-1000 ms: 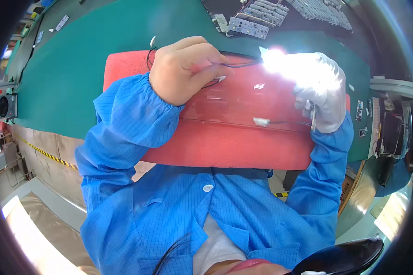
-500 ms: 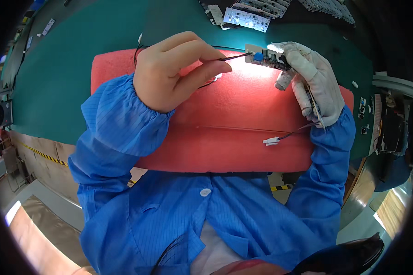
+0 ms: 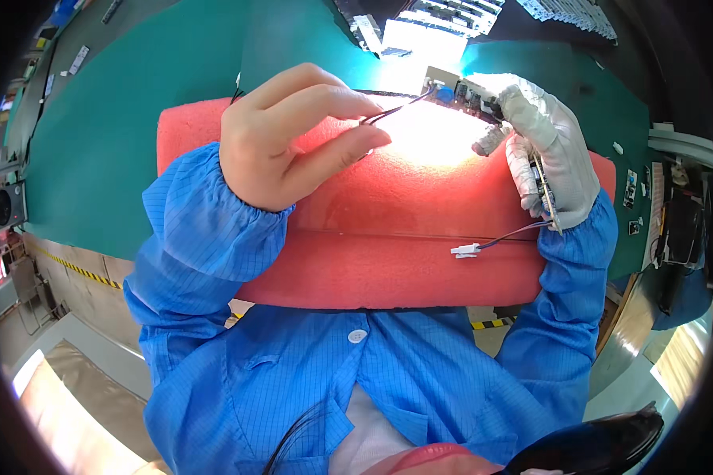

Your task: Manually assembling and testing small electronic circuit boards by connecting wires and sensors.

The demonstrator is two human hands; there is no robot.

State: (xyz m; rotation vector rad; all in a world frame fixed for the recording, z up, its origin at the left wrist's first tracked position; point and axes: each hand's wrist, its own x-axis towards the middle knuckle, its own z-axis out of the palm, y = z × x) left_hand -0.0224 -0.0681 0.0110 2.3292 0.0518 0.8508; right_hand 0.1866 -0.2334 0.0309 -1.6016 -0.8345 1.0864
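Observation:
A thin pair of dark wires (image 3: 404, 108) runs between the thumb and fingers of my bare left hand (image 3: 281, 131), which is closed loosely on it. The wires reach the left end of a small circuit board (image 3: 451, 96) with a round blue component. My right hand (image 3: 543, 134), in a white glove with wrapped fingertips, grips the right end of this board. A second circuit board (image 3: 545, 194) is tucked edge-on against the same palm under the lower fingers. From it hangs a dark lead with a white connector (image 3: 465, 251).
Beneath my hands lies a red foam pad (image 3: 372, 269) on a green table mat (image 3: 95, 174). Several white boards (image 3: 440, 36) are stacked at the back, partly washed out by glare. Small boards (image 3: 630, 190) lie at the right; a black speaker (image 3: 6, 207) stands far left.
My left hand has shifted slightly left and down, and its thumb and forefinger have parted somewhat. The wires now bow upward near the board. Glare on the pad and boards is brighter.

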